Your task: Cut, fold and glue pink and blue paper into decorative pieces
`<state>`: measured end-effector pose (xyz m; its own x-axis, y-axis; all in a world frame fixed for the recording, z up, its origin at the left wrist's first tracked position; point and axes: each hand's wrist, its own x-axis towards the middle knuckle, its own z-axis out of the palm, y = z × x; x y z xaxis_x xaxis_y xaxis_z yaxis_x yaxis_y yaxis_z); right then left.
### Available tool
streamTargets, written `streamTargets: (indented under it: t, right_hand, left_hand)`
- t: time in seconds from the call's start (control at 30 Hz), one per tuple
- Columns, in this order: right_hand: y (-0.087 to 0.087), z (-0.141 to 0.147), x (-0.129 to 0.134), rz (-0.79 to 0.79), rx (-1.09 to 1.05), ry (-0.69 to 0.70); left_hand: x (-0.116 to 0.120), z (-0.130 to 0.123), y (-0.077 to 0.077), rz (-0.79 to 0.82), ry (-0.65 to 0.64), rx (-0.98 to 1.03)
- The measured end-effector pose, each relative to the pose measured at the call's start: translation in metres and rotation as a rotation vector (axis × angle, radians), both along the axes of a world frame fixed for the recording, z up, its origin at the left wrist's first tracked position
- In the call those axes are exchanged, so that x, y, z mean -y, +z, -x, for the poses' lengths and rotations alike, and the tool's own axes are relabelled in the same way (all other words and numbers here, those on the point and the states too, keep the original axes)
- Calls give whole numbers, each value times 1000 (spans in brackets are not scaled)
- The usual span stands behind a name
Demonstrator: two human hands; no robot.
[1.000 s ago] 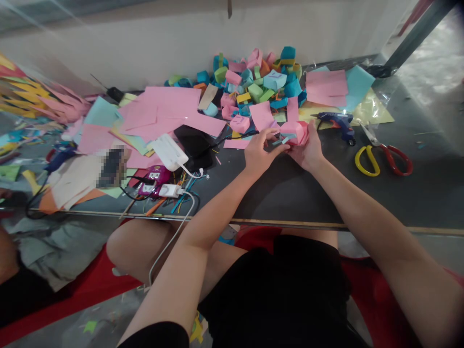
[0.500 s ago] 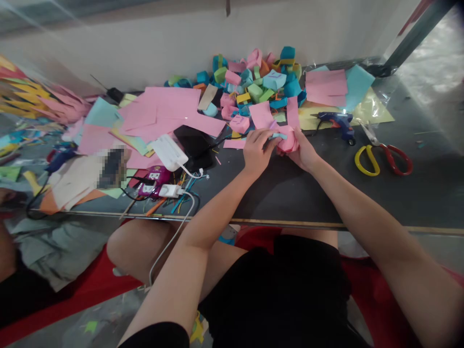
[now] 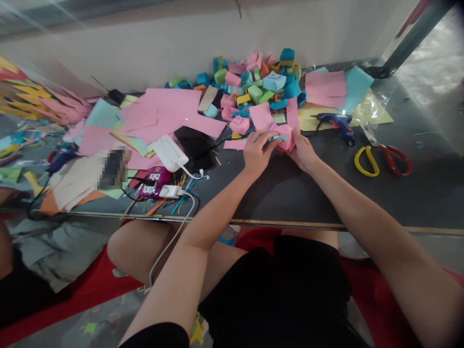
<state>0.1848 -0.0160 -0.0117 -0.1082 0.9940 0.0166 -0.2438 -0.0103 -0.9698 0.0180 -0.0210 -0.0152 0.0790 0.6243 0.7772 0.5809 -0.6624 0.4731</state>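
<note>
Between my two hands, just above the dark table, is a small folded pink paper piece (image 3: 287, 137). My right hand (image 3: 303, 152) is closed around its right side. My left hand (image 3: 258, 151) pinches a narrow light-blue paper strip (image 3: 278, 137) against the pink piece; the fingers partly hide where they meet. Right behind my hands lie a pink paper sheet (image 3: 261, 116) and a pink strip (image 3: 292, 112). A heap of folded paper pieces (image 3: 255, 92) in pink, blue, green and yellow stands beyond them.
To the right lie a blue glue gun (image 3: 337, 122) and scissors (image 3: 380, 150) with yellow and red handles. On the left are pink sheets (image 3: 170, 104), a white power adapter (image 3: 169, 152), a purple power strip (image 3: 154, 182) and cables. A person's arm (image 3: 5, 246) shows at far left.
The pink piece has turned slightly in my right hand. My left hand stays at the light-blue strip, almost unmoved.
</note>
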Motion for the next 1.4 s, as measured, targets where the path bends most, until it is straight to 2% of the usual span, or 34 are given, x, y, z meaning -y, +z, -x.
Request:
streamTargets:
  t: [0.2,0.47,0.6,0.73,0.8,0.93,1.03,1.3,1.4]
  right_hand:
    - [1,-2,3,-69,73,-24]
    - [0,-5,-1,-87,69,-65]
    - [0,-5,-1,-94,38,-63]
    - [4,-4,2,-131,35,-27]
    - [5,-3,3,-146,39,-6]
    - [7,-3,3,-141,68,4]
    - [9,-4,3,-153,82,-18]
    - [9,-2,3,-149,48,-27]
    - [8,-2,3,-149,40,-16]
  left_hand:
    - [2,1,4,63,-9,8]
    - [3,-1,6,94,-122,-2]
    - [2,-1,3,120,-95,66]
    - [-6,1,-4,215,-54,171]
    - [-12,1,-9,271,-106,208]
    - [-21,-3,-19,388,-322,300]
    - [-23,-6,-21,440,-383,323]
    - [-15,0,-7,334,-273,273]
    - [-14,0,-6,322,-269,276]
